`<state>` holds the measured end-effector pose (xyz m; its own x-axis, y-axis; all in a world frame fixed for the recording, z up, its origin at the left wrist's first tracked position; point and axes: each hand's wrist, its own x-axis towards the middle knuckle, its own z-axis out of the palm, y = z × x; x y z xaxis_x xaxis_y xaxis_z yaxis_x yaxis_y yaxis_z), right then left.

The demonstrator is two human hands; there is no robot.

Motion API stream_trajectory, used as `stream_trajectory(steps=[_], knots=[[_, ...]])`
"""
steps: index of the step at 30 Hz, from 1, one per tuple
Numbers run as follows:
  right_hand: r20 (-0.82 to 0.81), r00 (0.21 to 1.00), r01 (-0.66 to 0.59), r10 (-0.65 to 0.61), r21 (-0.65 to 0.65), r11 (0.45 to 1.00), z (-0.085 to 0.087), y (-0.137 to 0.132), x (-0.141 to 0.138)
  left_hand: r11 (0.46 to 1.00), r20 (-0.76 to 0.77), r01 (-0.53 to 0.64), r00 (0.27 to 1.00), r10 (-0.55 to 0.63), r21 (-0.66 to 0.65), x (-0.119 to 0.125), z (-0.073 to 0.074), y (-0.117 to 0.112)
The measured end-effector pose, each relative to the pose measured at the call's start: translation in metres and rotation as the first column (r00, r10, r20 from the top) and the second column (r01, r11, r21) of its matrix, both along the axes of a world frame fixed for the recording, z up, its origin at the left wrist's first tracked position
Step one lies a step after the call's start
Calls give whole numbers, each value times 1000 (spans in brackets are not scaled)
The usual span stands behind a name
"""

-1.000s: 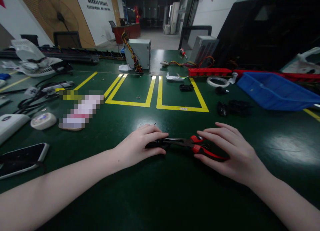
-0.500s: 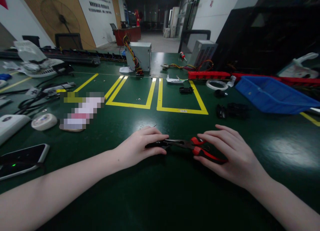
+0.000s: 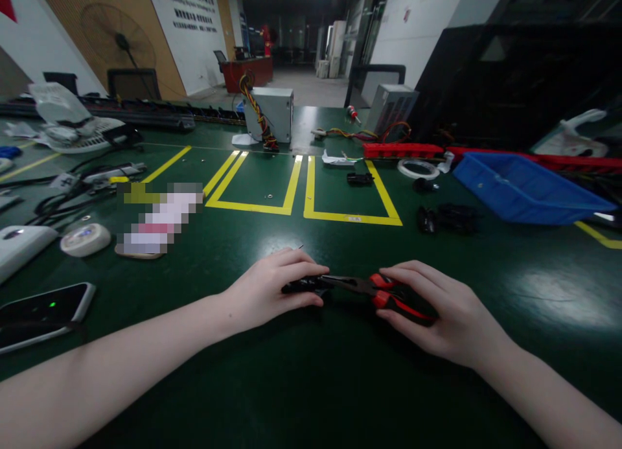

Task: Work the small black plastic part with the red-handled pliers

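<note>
Red-and-black handled pliers [image 3: 376, 291] lie on the green table [image 3: 311, 384], jaws pointing left. My right hand [image 3: 442, 313] curls over the handles, fingers wrapped round them. A small black part [image 3: 302, 284] sits at the tip of the jaws, and my left hand [image 3: 272, 287] pinches it between thumb and fingers.
A phone [image 3: 41, 311], a white tape roll [image 3: 85, 238] and cables lie at the left. Yellow marked boxes [image 3: 304, 190] sit ahead, with a grey power supply [image 3: 272, 114] behind them. Black parts [image 3: 444, 217] and a blue bin [image 3: 522, 186] are at the right.
My right hand's fingers have closed down over the pliers' handles from a looser spread. The left hand stays on the black part.
</note>
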<state>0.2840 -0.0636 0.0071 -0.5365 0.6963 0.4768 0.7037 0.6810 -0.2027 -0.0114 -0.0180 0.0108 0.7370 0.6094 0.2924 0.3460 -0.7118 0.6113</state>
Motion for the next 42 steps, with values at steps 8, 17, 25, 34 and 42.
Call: stream_trajectory(steps=[8,17,25,34,42], knots=[[69,998,8,-8,1,1000,-5,1,3,997,19,43,999,-42,-62,0,0,0],[130,991,1,-10,70,998,1,-1,6,990,14,82,997,-81,-117,1,2,0],[139,990,1,-20,137,991,5,0,8,992,69,74,995,-67,-106,4,-2,3],[202,976,31,-83,249,968,10,1,8,988,20,58,998,-56,-146,6,4,-1],[311,940,45,-139,293,955,11,0,1,985,-76,2,997,-15,-173,8,-1,-4]])
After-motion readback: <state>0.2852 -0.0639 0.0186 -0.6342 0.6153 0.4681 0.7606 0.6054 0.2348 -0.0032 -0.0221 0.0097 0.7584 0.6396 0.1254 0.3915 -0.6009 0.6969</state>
